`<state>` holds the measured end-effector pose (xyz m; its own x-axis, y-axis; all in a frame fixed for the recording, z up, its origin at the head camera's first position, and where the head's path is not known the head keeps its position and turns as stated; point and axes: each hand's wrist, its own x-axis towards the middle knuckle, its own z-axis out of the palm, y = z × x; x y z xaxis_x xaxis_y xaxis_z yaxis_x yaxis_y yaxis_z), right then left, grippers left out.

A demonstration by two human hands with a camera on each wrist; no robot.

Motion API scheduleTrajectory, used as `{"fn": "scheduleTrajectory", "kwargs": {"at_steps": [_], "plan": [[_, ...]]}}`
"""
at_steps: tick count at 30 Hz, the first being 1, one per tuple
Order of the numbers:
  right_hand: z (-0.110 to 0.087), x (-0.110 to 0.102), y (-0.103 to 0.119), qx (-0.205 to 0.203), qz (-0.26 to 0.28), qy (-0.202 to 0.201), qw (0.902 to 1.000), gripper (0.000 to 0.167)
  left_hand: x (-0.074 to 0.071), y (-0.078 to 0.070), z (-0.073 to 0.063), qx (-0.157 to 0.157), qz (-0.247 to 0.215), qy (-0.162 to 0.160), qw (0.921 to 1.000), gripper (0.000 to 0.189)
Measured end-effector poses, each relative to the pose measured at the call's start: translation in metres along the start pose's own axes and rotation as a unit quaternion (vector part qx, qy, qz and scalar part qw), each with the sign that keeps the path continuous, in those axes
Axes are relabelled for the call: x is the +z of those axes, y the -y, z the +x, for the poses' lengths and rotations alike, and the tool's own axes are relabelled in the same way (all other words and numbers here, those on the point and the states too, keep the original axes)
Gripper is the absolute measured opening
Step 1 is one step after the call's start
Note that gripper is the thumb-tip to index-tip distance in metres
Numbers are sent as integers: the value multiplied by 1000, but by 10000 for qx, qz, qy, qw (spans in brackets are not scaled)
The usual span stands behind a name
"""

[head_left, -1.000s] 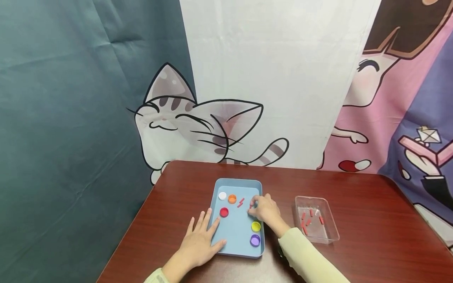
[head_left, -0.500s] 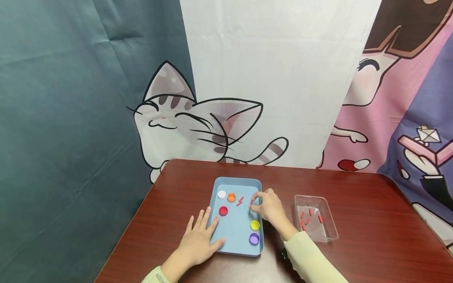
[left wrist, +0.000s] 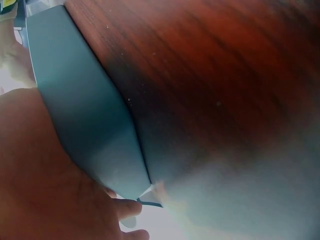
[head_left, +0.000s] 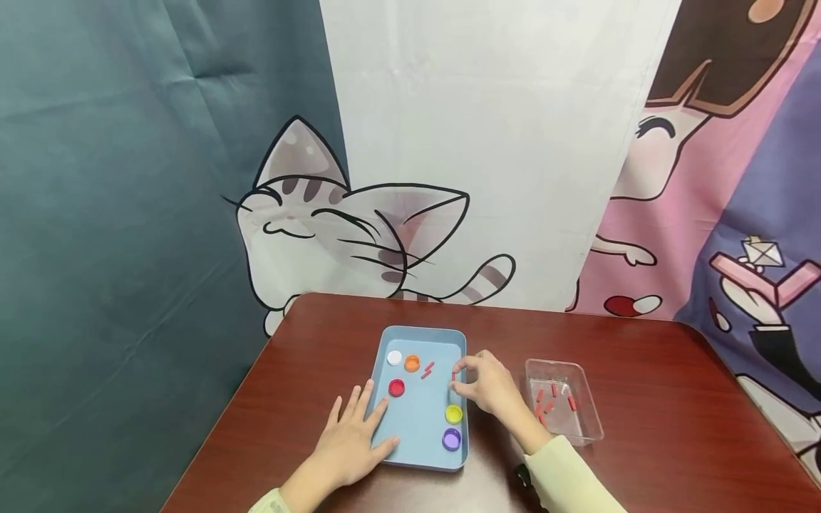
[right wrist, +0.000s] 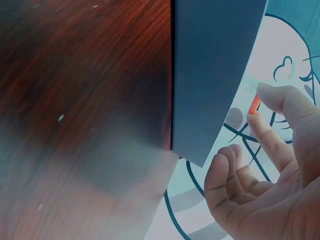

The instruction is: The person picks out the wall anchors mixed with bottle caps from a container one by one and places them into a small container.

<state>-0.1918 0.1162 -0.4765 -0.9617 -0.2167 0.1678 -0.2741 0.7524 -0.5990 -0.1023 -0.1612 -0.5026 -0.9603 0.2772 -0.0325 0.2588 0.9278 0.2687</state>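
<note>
My right hand [head_left: 492, 385] pinches a small red stick [right wrist: 255, 104] between thumb and forefinger, over the right edge of a light blue tray [head_left: 420, 434]. In the right wrist view the other fingers curl loosely beside the tray's outer wall. My left hand [head_left: 349, 445] lies across the tray's left edge with fingers spread. Inside the tray are a white cap [head_left: 394, 358], an orange cap [head_left: 412, 363] and a red cap [head_left: 396, 387]. Two red sticks [head_left: 427, 370] lie beside the orange one. Near the right wall sit a yellow cap [head_left: 454, 414] and a purple cap [head_left: 452, 439].
A clear plastic box [head_left: 585, 422] with several red sticks stands right of the tray, close to my right forearm. Everything rests on a dark red wooden table [head_left: 282, 399]. Behind it hang curtains with a cartoon cat [head_left: 333, 242].
My right hand, still pinching the red stick, has shifted slightly right toward the tray's edge, and the stick shows more plainly between the fingertips. The left hand keeps its place on the tray.
</note>
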Motion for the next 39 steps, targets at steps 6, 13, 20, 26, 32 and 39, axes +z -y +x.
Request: {"fn": "scheduleTrajectory", "kwargs": {"at_steps": [6,13,20,26,32,39], "plan": [[-6,-8,-7,-12,607,-75,9981,17,4,3,-1,55,-74,-124,9999,75],[-13,-20,-15,-114,1135,-316,9930,19,3,1,-1,31,4,-24,10000,75],[-20,-37,-23,-236,1207,-237,9921,20,1,1,-2,-38,80,65,9999,76],[-25,-50,-32,-279,1144,-249,9927,21,0,0,-1,-43,126,37,9999,76],[-33,-62,-41,-291,1202,-233,9921,21,0,1,-2,-45,119,87,9999,77],[-37,-76,-60,-436,1253,-304,9907,19,1,2,-1,-20,131,39,9999,77]]}}
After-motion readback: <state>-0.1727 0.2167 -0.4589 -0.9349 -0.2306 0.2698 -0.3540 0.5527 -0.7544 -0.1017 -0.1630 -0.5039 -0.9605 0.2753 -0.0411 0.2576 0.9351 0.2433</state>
